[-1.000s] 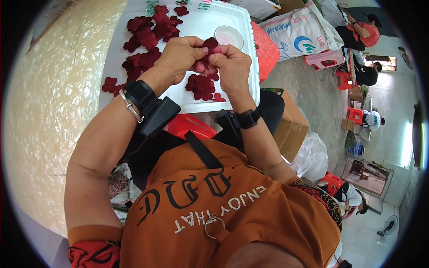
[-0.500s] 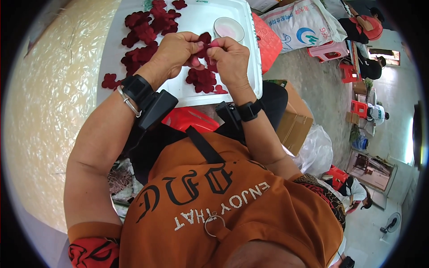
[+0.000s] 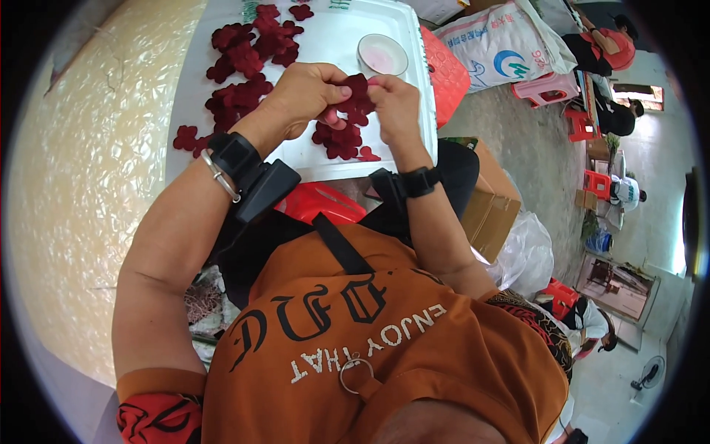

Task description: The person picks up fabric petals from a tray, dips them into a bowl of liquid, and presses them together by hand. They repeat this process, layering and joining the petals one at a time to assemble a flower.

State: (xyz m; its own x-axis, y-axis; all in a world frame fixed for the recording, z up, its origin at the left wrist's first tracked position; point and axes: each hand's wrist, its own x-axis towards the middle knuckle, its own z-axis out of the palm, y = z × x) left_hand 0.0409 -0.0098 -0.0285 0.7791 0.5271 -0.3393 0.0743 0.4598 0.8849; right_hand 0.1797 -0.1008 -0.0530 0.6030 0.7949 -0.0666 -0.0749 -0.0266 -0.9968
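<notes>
Over the white tray (image 3: 407, 152), my left hand (image 3: 307, 96) pinches a dark red fabric flower piece (image 3: 358, 95) between thumb and fingers. At its right edge my right hand (image 3: 398, 107) has its fingertips pressed together on the same piece. Just below them, a small pile of dark red flower pieces (image 3: 336, 142) lies on the tray near its front rim. Larger heaps of similar flower pieces (image 3: 240, 55) spread to the left, partly behind my left hand and wrist. A round white dish (image 3: 383, 53) with something pale pink inside stands beyond my right hand.
Left of the tray stretches a glossy cream-coloured surface (image 3: 81, 192). A red plastic stool (image 3: 444, 78) and a large printed white sack (image 3: 503, 44) stand to the right, with a cardboard box (image 3: 488, 222) nearer. Other people sit farther off at the right.
My hands have drawn slightly apart, and the flower piece between them now shows wider and flatter. My right hand has shifted a little right; the view has moved slightly.
</notes>
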